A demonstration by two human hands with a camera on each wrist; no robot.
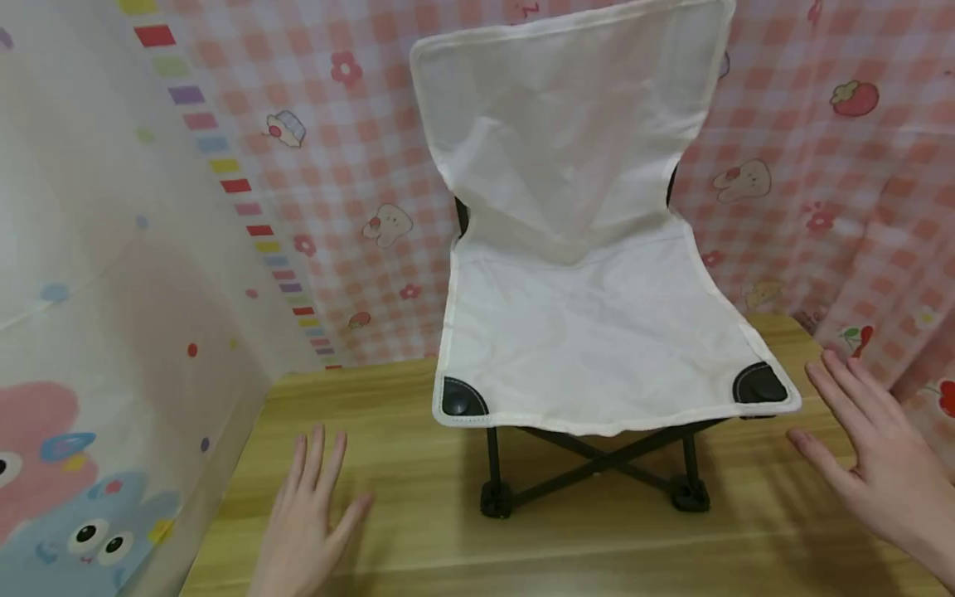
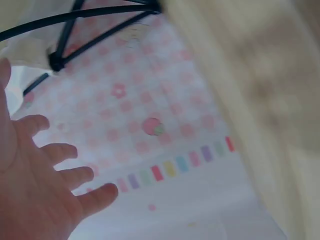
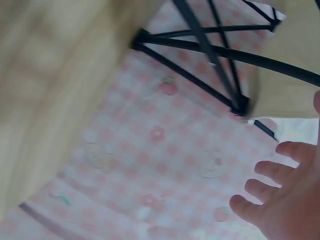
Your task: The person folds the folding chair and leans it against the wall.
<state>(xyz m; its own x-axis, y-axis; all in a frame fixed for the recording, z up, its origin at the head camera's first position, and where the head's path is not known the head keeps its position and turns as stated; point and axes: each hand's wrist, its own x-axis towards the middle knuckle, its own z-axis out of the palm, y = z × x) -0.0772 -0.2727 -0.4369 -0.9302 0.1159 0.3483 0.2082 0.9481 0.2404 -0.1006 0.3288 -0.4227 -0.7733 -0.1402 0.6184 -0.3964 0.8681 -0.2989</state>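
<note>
A small folding chair (image 1: 589,332) with a white fabric seat and back stands unfolded on the wooden table. Dark corner patches (image 1: 462,398) mark the front of its seat, and dark crossed legs (image 1: 597,464) show beneath. To the chair's left, my left hand (image 1: 306,514) is held with fingers straight and spread, apart from it. On the other side my right hand (image 1: 873,448) has its fingers extended, close to the seat's front right corner. Both hands hold nothing. Each wrist view shows part of the dark frame (image 3: 200,45) beyond the fingers.
The wood-grain table (image 1: 358,414) extends under the chair and both hands. Behind it hangs a pink checked curtain (image 1: 336,207) with small printed figures. A white curtain section (image 1: 112,249) with cartoon prints hangs at the left.
</note>
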